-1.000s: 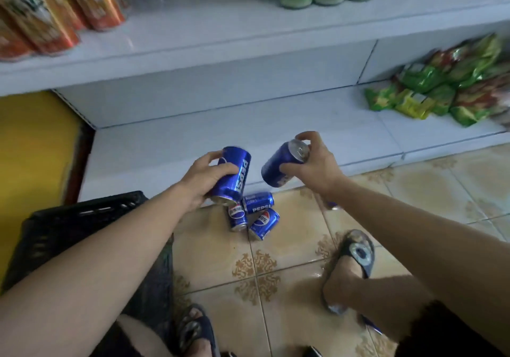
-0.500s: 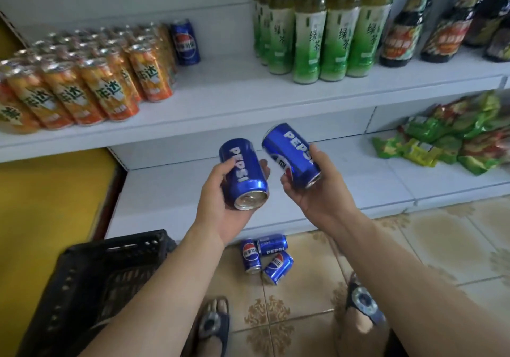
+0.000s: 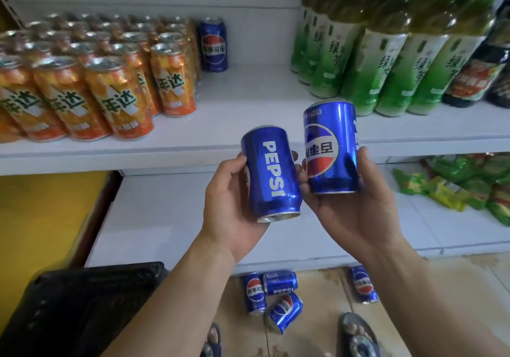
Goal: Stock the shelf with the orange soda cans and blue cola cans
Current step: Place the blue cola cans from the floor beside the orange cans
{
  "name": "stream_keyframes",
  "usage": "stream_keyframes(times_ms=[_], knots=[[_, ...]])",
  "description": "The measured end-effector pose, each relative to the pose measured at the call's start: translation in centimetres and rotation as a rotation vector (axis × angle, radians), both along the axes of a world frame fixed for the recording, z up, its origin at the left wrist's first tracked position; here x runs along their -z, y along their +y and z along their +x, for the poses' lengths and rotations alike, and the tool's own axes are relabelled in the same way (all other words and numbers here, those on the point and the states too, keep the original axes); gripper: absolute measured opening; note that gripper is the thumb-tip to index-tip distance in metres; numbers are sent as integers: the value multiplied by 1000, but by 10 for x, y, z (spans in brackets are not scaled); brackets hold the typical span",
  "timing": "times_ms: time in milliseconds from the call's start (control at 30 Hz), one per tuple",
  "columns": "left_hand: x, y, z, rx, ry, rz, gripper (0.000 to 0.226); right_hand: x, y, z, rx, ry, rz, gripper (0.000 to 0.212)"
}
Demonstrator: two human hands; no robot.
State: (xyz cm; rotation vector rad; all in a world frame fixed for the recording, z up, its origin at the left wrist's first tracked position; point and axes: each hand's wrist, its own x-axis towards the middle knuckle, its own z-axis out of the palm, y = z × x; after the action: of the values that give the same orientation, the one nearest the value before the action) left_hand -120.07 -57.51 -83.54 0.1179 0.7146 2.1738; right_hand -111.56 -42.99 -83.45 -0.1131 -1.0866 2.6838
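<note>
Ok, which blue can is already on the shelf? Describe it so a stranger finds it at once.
Look at the upper white shelf, where a block of orange cans fills the left side. At that block's back right corner one blue can stands upright near the back wall. It is the only blue can standing on a shelf.

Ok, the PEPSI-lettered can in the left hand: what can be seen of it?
The blue cola can looks like glossy metal, with white PEPSI lettering running down its side and a silver rim at the lower end, facing the camera. It is held nearly upright, slightly tilted, in the air before the white shelf edge. The left hand grips it, thumb on its left, fingertips curling round its right. The other held can is close beside it; contact is unclear.
</note>
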Motion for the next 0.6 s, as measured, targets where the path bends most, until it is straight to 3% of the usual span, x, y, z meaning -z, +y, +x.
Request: stream_keyframes(times_ms=[133, 233, 367, 467, 600], knots=[[-8, 2, -24, -103, 12, 28, 47, -17, -4, -36, 3, -34, 163, 63], [-12, -7, -44, -199, -11, 38, 48, -38, -4, -70, 30, -145, 281, 49], [-21, -24, -68, -254, 10, 27, 47, -67, 2, -131, 78, -363, 653, 41], [-25, -35, -80, -292, 67, 5, 58, -80, 7, -187, 255, -488, 934, 52], [-23, -39, -92, -308, 103, -38, 61, -89, 14, -245, 428, -468, 1220, 67]])
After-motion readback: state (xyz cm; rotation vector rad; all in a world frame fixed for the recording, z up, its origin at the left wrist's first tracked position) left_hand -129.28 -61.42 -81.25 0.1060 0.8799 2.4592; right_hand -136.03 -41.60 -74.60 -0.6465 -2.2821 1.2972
